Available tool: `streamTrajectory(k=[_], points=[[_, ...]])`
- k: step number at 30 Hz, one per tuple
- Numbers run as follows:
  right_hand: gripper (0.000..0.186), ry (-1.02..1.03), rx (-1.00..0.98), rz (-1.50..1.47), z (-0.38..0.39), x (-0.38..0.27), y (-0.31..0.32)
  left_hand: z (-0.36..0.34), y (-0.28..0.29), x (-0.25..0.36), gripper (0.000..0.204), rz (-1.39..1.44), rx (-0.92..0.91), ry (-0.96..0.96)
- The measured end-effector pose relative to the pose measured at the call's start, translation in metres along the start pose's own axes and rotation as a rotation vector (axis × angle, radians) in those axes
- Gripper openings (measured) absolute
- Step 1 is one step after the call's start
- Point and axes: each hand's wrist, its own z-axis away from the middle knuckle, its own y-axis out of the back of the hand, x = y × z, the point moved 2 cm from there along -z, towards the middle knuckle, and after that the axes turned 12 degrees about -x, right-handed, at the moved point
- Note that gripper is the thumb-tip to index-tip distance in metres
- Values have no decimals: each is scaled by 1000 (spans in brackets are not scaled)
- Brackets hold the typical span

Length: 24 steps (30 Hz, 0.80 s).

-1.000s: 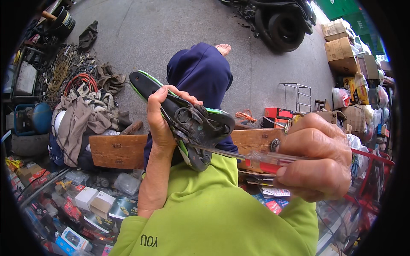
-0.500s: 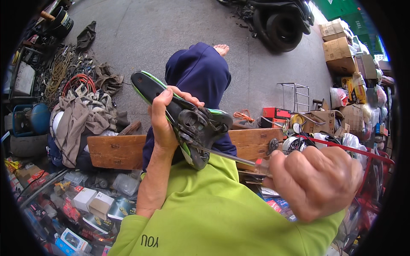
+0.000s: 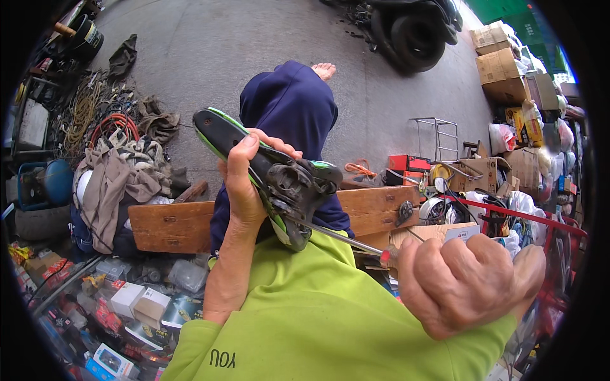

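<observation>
My left hand grips a black, long part with bright green edges, like a board or scooter footplate. It is tilted over my lap, its black bracket facing up. My right hand is closed round the handle of a screwdriver, which has a red collar. The metal shaft runs left to the bracket's lower side; the tip's exact seat is hidden. A small dark round part rests on the right end of the wooden bench.
Packaged goods fill a case at lower left. Clothes and cables lie further left. A red metal frame, cardboard boxes and a wire rack stand at right. A dark tyre lies at the far side.
My right hand has turned at the wrist and sunk slightly, still on the screwdriver. My left hand and the green-edged part keep nearly the same place. The view has shifted a little.
</observation>
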Motion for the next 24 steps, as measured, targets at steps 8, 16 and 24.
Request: streamTrajectory(k=[8,16,24], points=[[22,-100,-146,-181,3,-7,-12,1,1,-4,34,-8,-4,-33],[21,-265,-422,-788,6,10,-29,6,5,-6,27,66,-44,-139],[32,-181,61,-965,55,59,-63,0,2,3,32,325,-125,-72]])
